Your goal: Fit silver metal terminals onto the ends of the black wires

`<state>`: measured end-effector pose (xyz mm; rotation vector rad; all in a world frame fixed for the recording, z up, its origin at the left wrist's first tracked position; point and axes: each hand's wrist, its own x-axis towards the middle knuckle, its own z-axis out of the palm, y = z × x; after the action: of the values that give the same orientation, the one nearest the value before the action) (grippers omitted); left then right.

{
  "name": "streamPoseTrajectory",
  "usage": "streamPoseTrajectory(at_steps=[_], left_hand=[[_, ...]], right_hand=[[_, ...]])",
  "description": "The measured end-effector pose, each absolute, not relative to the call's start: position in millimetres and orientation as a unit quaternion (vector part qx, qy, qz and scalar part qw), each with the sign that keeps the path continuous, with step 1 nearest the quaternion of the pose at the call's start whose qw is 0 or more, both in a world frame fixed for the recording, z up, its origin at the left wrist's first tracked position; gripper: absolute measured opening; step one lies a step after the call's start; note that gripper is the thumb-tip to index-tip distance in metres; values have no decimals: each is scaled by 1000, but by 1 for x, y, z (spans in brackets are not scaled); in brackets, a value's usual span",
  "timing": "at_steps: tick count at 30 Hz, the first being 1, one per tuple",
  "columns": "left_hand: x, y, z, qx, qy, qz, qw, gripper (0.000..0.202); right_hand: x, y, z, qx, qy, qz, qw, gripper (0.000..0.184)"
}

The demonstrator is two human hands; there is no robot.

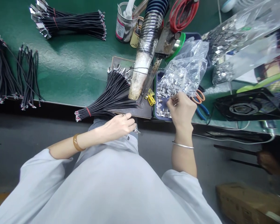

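My left hand (pixel 121 127) is closed in front of the table edge, and small metal connectors (pixel 136 131) poke out past its fingers. They look like the ends of black cables, though the fingers cover most of them. Close above it, a fanned bundle of black cables (pixel 102 96), tied with a red band, lies on a dark board (pixel 142 113). Over a blue tray (pixel 156 93) of small silver metal shells (pixel 163 112), my right hand (pixel 183 109) has its thumb and fingers pinched together at the tray's contents. Whatever sits between those fingertips is too small to make out.
A wrapped hose (pixel 141 65) and a soldering iron-like tool (pixel 154 70) hang over the board. More cable bundles (pixel 72 25) lie at left. A clear bag (pixel 189 68) rests in the tray. Orange-handled scissors (pixel 199 97), blue-handled pliers (pixel 202 112) and a black fan (pixel 247 107) are at right.
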<state>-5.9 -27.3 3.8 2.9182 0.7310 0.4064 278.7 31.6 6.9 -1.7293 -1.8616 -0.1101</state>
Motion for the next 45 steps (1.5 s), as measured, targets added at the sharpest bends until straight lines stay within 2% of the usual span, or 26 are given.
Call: streamPoseTrajectory(at_steps=[3,6,12,16,19,24,33,39,45], left_hand=[[-7,-24,5,952,251,169,45,27],[-8,-20,5,935,271,210,93,33],[-3,-20,8,800,326,367,344,23],[4,-18,9,656,397,420,484,10],[9,-16,8,578,408,459,537,12],[13,-16,11,544,424,453,564,18],[13,-16,17,574,408,425,569,21],[10,-15,20,593,395,400,576,25],[11,-15,22,591,387,383,595,18]], right_hand=[[267,13,17,-643,-661,-16,386,17],[250,-6,27,-626,-608,23,487,20],[209,-31,27,-535,-600,-53,592,13],[187,-40,19,-503,-577,31,642,11],[177,-45,14,-508,-581,121,624,9],[177,-46,9,-543,-610,166,552,10],[178,-38,4,-518,-575,317,548,5],[178,-35,-1,-508,-574,351,538,6],[180,-37,3,-508,-620,293,522,9]])
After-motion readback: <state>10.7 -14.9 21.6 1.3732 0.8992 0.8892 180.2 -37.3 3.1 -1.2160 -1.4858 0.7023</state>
